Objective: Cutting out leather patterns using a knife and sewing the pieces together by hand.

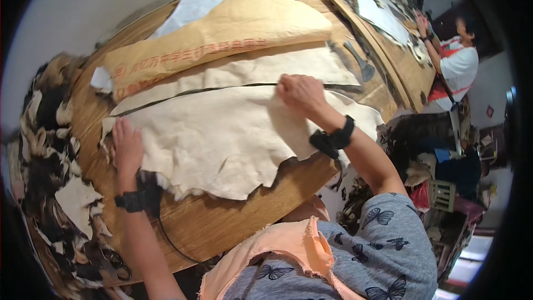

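A large cream-coloured hide [216,139] lies skin side up across the wooden table, its near edge ragged with dark fur showing beneath. A long, dark, straight gap separates it from a second pale hide strip [244,70] just beyond. My left hand [127,143] rests flat on the hide's left end, fingers stretched out. At the gap, right of the middle, my right hand [300,94] is closed in a fist against the hide; whatever it grips is hidden. Both wrists wear black straps.
Beyond the strip lies a tan paper sack [222,30] over a white sheet [214,1]. A dark flat-bladed tool [360,62] lies to its right, near a long wooden board [372,50]. Fur scraps [53,128] heap up at left. Another person [455,66] works at far right.
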A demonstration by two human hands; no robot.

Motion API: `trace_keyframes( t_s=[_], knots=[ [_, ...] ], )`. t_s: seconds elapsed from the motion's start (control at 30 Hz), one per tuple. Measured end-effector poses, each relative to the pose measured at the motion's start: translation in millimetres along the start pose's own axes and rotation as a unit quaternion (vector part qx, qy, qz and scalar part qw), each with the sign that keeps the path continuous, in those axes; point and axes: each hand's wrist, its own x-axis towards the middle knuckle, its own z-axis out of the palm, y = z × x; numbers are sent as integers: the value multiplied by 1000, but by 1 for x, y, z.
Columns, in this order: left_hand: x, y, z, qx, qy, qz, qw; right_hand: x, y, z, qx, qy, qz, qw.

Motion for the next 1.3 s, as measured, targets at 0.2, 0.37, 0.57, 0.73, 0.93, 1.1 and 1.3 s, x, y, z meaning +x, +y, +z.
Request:
trace_keyframes(
  t_s=[0.2,0.37,0.57,0.73,0.93,1.1,1.3],
  knots=[
    [6,-10,0,18,2,46,999,-63,130,-32,29,22,121,992],
    [-2,-25,-15,85,-10,23,996,-93,181,-52,146,38,177,972],
    [-47,104,-21,-17,-25,205,978,-134,217,-49,176,118,185,959],
    [-80,219,-5,46,-31,213,976,-143,208,-40,108,161,119,974],
    [-77,212,22,40,41,240,969,-141,200,-29,98,180,148,968],
    [-76,211,26,53,51,246,966,-132,201,-31,93,208,176,958],
    [-75,212,23,53,47,261,963,-127,218,-35,65,197,124,970]
  ],
)
